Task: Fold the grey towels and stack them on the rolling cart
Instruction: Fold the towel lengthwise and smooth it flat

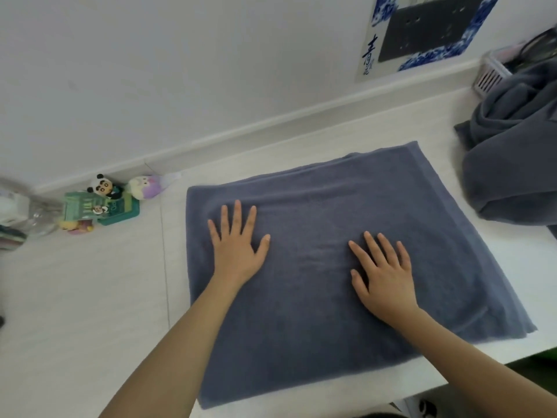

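Observation:
A grey towel (331, 212) lies spread flat on the white table (90, 297), folded over into a wide rectangle. My left hand (238, 245) presses flat on its left part, fingers straight and spread. My right hand (384, 273) lies flat on the towel's middle right, fingers straight. A heap of unfolded grey towels (512, 152) sits at the table's right end. The rolling cart is not in view.
Small toys, a panda figure (104, 187), a green box (99, 208) and a clear bottle (36, 218) stand at the back left by the wall. A white slatted basket (491, 75) is at the back right. The table's front edge runs by the towel's lower right corner.

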A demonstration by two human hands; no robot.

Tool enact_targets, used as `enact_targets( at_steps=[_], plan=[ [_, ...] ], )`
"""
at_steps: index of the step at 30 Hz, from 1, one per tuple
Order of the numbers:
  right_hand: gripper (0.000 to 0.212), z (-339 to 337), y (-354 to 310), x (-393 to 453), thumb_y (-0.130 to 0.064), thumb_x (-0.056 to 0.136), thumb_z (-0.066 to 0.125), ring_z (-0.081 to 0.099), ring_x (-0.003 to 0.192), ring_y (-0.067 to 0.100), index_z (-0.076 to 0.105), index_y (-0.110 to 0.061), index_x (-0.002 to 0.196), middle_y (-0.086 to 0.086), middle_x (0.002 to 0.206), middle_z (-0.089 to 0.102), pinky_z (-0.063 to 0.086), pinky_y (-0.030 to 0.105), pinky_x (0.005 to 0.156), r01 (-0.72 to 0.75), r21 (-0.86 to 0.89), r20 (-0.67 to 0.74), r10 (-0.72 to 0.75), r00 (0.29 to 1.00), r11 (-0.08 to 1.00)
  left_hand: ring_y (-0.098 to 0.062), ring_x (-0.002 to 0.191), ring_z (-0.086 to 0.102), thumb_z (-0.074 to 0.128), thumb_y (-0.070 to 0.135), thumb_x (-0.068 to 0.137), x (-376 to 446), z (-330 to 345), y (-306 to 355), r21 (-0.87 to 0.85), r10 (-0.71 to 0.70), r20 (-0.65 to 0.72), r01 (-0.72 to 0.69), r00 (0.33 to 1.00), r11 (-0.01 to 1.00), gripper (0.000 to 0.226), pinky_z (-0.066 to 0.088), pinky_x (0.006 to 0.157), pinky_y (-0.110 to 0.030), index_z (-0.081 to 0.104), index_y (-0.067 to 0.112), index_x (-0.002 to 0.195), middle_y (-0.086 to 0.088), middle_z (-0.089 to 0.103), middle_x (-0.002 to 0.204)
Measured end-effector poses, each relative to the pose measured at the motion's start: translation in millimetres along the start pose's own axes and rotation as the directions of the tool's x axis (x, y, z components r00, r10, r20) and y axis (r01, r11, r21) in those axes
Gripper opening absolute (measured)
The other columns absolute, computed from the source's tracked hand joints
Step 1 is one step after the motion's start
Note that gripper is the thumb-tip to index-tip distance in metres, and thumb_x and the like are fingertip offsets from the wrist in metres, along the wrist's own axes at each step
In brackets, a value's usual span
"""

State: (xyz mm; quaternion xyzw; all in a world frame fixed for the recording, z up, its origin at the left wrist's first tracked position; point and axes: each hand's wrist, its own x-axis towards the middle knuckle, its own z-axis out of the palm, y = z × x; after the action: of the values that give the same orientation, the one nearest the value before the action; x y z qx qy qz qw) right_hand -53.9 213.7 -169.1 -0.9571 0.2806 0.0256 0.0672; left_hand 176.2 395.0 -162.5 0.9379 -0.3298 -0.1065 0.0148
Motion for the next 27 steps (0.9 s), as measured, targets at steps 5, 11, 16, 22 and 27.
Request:
enact_targets(
  at_steps=[5,11,16,22,27],
  plan=[
    [0.056,4.3,-39.0,30.5,-0.048,0.093,0.027,0.027,0.14,0.027,0.035,-0.028,0.144,0.004,0.151,0.034,0.011,0.045,0.114,0.08,0.011,0.031,-0.08,0.996,0.997,-0.024,0.144,-0.023,0.002,0.067,0.084,3.7,10.4,18.6,0.047,0.217,0.078,-0.221,0.973,0.974,0.071,-0.019,0.112,-0.056,-0.008,0.04,0.148,0.006,-0.018,0.158],
    [0.057,12.2,-38.1,30.6,-0.051,0.094,0.023,0.02,0.143,0.025,0.025,-0.032,0.147,0.0,0.153,0.028,0.01,0.045,0.115,0.061,-0.031,0.048,-0.06,0.997,0.998,-0.03,0.145,-0.017,0.013,0.063,0.093,49.2,-8.5,-47.3,-0.011,-0.253,0.11,0.255,0.961,0.967,0.066,-0.013,0.112,-0.061,-0.005,0.036,0.151,0.0,-0.017,0.159],
    [0.055,0.8,-55.9,48.6,-0.045,0.088,0.034,0.045,0.127,0.031,0.051,-0.022,0.135,0.008,0.135,0.053,0.02,0.046,0.11,0.052,0.016,-0.037,-0.051,0.998,0.999,-0.026,0.145,-0.02,0.017,0.055,0.097,52.2,-12.9,8.9,-0.029,0.18,0.017,-0.179,0.984,0.983,0.063,-0.016,0.115,-0.051,-0.001,0.029,0.152,-0.002,-0.021,0.157],
    [0.052,-1.0,-50.2,128.4,-0.044,0.096,0.022,0.03,0.14,0.025,0.033,-0.027,0.144,0.002,0.15,0.035,0.009,0.038,0.114,0.257,0.043,0.045,-0.259,0.965,0.966,-0.027,0.145,-0.02,-0.003,0.063,0.083,61.9,8.7,28.0,0.054,0.216,0.032,-0.217,0.976,0.975,0.067,-0.018,0.112,-0.056,-0.012,0.04,0.145,0.005,-0.021,0.155],
    [0.059,-7.2,16.7,180.3,-0.055,0.091,0.004,-0.002,0.146,0.019,0.007,-0.039,0.148,-0.006,0.158,0.005,-0.007,0.039,0.117,-0.078,0.001,0.073,0.078,0.994,0.997,-0.027,0.145,-0.017,0.004,0.064,0.086,61.4,11.2,26.7,0.037,0.217,-0.004,-0.217,0.976,0.975,0.065,-0.015,0.112,-0.058,-0.008,0.042,0.146,0.005,-0.014,0.158]
  ],
)
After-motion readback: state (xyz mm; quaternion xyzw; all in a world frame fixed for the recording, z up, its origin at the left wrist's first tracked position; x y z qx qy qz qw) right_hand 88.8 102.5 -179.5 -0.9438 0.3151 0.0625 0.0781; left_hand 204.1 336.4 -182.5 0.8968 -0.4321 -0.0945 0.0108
